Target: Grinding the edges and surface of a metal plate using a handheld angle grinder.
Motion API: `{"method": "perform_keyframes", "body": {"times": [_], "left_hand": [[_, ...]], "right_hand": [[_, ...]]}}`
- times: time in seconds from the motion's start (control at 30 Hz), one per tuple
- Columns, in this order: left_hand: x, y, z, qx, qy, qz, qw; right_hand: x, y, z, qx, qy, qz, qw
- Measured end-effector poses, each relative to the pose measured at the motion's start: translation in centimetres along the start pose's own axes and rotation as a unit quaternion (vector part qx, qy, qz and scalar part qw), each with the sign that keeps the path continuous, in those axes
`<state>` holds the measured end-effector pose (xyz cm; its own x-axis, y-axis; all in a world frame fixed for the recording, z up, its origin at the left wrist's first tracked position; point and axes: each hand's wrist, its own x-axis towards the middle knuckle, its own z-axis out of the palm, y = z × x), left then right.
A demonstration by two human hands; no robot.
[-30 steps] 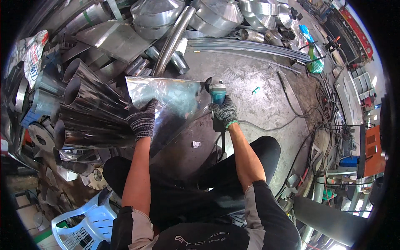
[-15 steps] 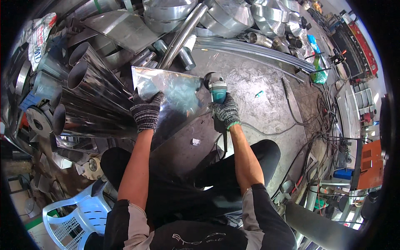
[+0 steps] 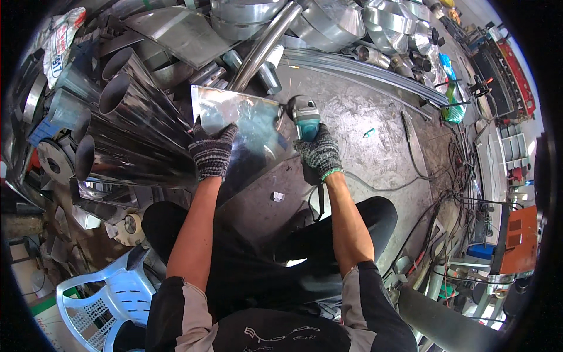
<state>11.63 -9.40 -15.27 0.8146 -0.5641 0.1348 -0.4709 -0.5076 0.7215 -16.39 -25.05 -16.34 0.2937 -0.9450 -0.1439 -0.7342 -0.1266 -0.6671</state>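
Gripping teal-and-grey angle grinder (image 3: 307, 120) in gloved right hand (image 3: 321, 154) by right edge of shiny sheet-metal panel (image 3: 251, 128), person rests gloved left hand (image 3: 212, 154) on its left edge, grip unclear; printed white bag (image 3: 63, 42) far left, grey floor (image 3: 381, 161) rightward.

From here I see marled gloves (image 3: 211, 157) at ten and two o'clock, dark trousers (image 3: 376, 226), a pale-panelled black shirt (image 3: 234, 330) at six.

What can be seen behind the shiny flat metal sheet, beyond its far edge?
Beyond the metal sheet, a long shiny tube slants away, with a shorter cylinder to its right. Whatever lies directly under the sheet is covered and cannot be seen.
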Motion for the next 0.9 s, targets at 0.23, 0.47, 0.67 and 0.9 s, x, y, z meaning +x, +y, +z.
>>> {"method": "perform_keyframes", "body": {"times": [0.23,0.47,0.67,0.9], "left_hand": [[-0.7,0.8,-0.1,-0.065,0.040,0.026,0.997],[-0.5,-0.8,1.0,-0.047,0.062,0.049,0.996],[-0.1,-1.3,0.3,0.001,0.063,0.054,0.997],[-0.2,-1.7,0.0,-0.043,0.062,0.076,0.994]], "right_hand": [[-0.9,-0.8,0.0,0.002,0.008,0.002,1.000],[-0.7,-1.4,0.3,-0.022,0.022,0.005,1.000],[-0.9,-1.8,0.6,0.009,-0.015,-0.055,0.998],[-0.9,-3.1,0.7,0.019,-0.008,-0.041,0.999]]}}
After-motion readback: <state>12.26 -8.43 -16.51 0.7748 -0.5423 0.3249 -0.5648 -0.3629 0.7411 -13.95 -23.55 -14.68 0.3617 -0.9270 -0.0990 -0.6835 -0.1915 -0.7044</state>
